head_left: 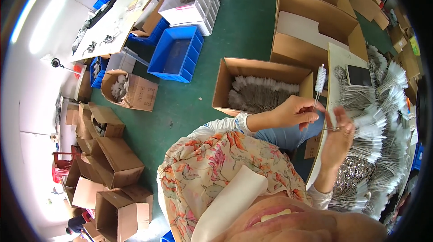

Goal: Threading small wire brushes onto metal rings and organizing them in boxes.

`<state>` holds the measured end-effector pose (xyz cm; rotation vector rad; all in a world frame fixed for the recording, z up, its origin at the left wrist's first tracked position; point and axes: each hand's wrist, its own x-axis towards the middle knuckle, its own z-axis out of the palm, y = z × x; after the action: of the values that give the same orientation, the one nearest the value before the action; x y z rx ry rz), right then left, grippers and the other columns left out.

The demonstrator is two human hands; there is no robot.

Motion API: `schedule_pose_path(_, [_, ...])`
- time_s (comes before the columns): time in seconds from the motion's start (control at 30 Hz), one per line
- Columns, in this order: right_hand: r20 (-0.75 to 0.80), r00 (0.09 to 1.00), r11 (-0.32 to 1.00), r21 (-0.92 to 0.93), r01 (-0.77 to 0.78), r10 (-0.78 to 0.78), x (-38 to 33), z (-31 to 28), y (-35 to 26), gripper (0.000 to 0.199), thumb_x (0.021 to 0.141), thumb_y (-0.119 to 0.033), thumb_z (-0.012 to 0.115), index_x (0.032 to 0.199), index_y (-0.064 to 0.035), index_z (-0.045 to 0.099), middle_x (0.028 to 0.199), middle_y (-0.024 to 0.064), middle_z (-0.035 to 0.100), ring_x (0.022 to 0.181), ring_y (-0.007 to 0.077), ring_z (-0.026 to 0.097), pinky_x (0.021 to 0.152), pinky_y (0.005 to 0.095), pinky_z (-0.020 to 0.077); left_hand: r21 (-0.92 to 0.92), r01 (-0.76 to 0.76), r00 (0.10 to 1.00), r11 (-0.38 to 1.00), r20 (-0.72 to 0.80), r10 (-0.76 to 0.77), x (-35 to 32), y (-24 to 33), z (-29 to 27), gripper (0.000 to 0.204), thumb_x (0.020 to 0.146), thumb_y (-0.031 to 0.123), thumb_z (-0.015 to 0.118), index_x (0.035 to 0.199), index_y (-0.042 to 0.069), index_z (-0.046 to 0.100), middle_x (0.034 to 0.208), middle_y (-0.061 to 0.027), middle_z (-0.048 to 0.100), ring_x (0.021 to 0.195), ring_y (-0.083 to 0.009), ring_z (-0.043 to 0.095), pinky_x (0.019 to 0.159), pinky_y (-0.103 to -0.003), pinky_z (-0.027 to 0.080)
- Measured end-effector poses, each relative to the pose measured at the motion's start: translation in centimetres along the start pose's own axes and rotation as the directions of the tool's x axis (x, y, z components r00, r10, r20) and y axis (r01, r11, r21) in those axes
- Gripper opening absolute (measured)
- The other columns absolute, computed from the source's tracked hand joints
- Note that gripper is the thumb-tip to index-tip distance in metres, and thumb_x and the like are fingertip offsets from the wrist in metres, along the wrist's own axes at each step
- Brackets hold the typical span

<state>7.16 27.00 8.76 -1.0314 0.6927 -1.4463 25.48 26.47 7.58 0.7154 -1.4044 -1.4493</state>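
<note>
White-bristled wire brush (320,79), pinched by the stem in left hand (293,112) at the left edge of table (336,55): treat as light and springy (probably easily bent), grasp below the bristles, and regard right hand (340,138), curled alongside, as impossible to read for grip.

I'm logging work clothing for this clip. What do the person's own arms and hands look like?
The left hand and right hand are bare, without gloves. The left sleeve is white, with a gathered cuff and small blue marks. Little of the right sleeve shows; its visible end is whitish.
</note>
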Motion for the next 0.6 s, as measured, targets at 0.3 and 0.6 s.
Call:
schedule_pose_path(0.3, [0.061, 0.939, 0.939, 0.042, -0.342, 0.339, -0.9, 1.7, 4.4, 0.026, 0.098, -0.032, 0.036, 0.095, -0.0071, 0.044, 0.127, 0.0141, 0.047, 0.073, 0.0119, 0.055, 0.048, 0.0224, 0.036, 0.25, -0.043, 0.998, 0.967, -0.033, 0.053, -0.3, -3.3, 1.1, 0.014, 0.084, 0.007, 0.062, 0.09, -0.002, 0.053, 0.075, -0.0068, 0.051, 0.056, -0.0122, 0.057, 0.049, -0.026, 0.047])
schedule_pose_path(0.6, [0.047, 0.993, 0.994, 0.013, -0.111, 0.111, 0.4, 3.0, 2.4, 0.05, 0.089, -0.033, 0.057, 0.127, -0.0063, 0.038, 0.113, 0.0099, 0.053, 0.094, 0.0173, 0.054, 0.078, 0.0304, 0.0424, 0.288, -0.155, 0.948, 0.945, -0.225, 0.224, 0.8, -1.4, 0.6, 0.007, 0.087, 0.004, 0.054, 0.085, 0.0, 0.049, 0.083, -0.0065, 0.052, 0.056, -0.0097, 0.055, 0.048, -0.024, 0.046])
